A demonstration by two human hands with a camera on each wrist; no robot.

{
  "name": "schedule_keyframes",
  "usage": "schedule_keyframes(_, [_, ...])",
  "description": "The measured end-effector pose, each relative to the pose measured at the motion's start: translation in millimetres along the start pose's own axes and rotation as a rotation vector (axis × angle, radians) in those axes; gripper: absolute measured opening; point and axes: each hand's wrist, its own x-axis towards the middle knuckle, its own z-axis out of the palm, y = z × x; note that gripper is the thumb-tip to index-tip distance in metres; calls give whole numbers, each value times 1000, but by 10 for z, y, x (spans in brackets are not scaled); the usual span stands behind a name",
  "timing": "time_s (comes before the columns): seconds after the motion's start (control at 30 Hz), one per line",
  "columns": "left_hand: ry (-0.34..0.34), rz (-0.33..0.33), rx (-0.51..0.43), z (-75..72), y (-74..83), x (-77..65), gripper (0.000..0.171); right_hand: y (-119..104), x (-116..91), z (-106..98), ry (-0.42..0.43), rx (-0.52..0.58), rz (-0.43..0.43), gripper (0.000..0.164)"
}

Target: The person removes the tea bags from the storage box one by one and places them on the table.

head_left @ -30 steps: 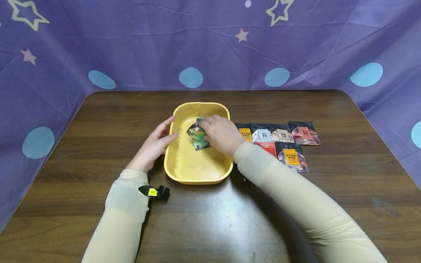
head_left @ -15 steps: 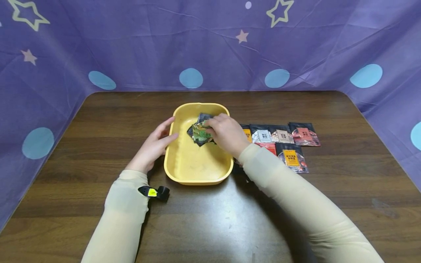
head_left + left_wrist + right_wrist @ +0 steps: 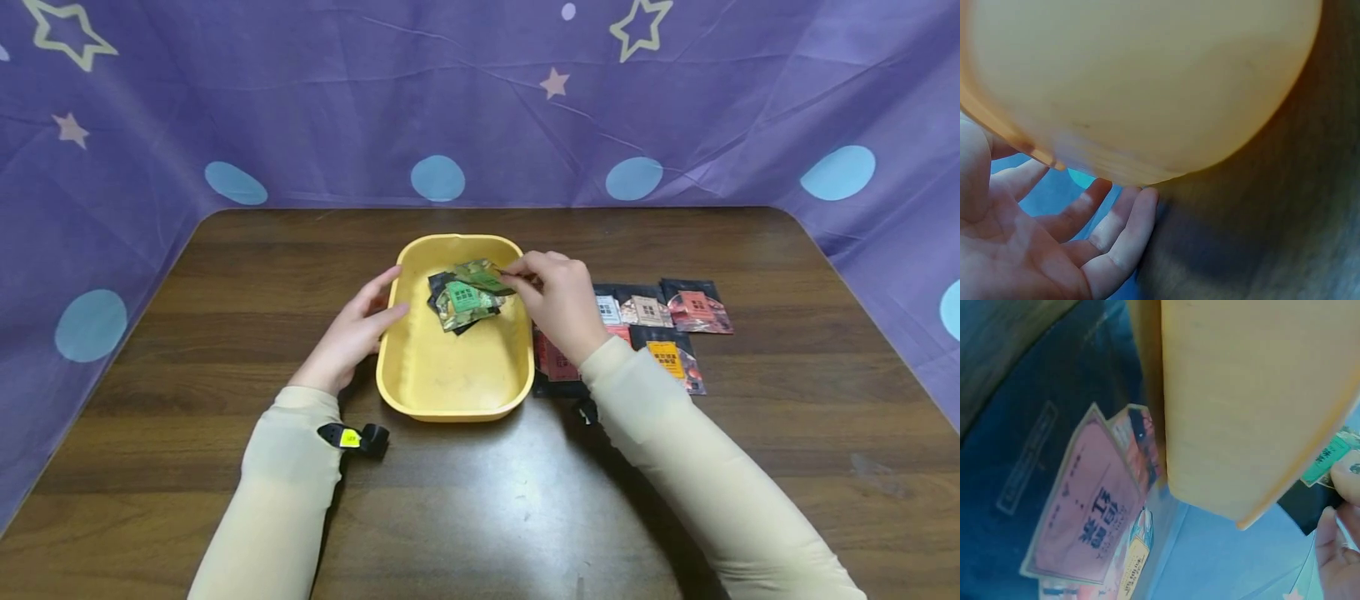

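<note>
A yellow plastic basin (image 3: 457, 375) stands mid-table. My left hand (image 3: 352, 333) holds its left side, thumb over the rim; in the left wrist view the fingers (image 3: 1129, 234) touch the outer wall. Inside the basin lie overlapping square foil sachets, the top one a sachet with a green label (image 3: 463, 297). Over the basin's right part, my right hand (image 3: 558, 296) pinches the corner of another green sachet (image 3: 482, 275), tilted above the pile. In the right wrist view, the basin wall (image 3: 1254, 394) partly hides this sachet.
Several sachets lie in rows right of the basin, among them a red-labelled one (image 3: 696, 306), an orange-labelled one (image 3: 666, 358) and a pink-labelled one (image 3: 1085, 512), partly behind the right forearm. A purple curtain (image 3: 495, 100) hangs beyond the table's far edge.
My right hand has moved right from the pile toward the basin's right rim, drawing up a green sachet and uncovering another green-labelled one. The left hand has stayed at the basin's side.
</note>
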Motion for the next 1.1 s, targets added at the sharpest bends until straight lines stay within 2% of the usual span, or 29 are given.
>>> schedule_keyframes(0.27, [3, 0, -6, -4, -5, 3, 62, 20, -68, -97, 152, 186, 51, 8])
schedule_keyframes(0.43, [-1, -2, -10, -5, -3, 1, 62, 10, -100, -212, 205, 249, 186, 10])
schedule_keyframes(0.63, [-6, -8, -7, -7, 5, -6, 62, 64, -138, -355, 232, 362, 351, 14])
schedule_keyframes(0.77, [-4, -6, -7, -8, 3, -1, 62, 93, -166, -452, 243, 432, 409, 18])
schedule_keyframes(0.93, [-5, -4, -12, -7, 2, -1, 62, 111, -210, -561, 249, 464, 467, 23])
schedule_keyframes(1.1, [0, -4, -7, -2, 3, -5, 63, 133, -245, -647, 274, 550, 523, 22])
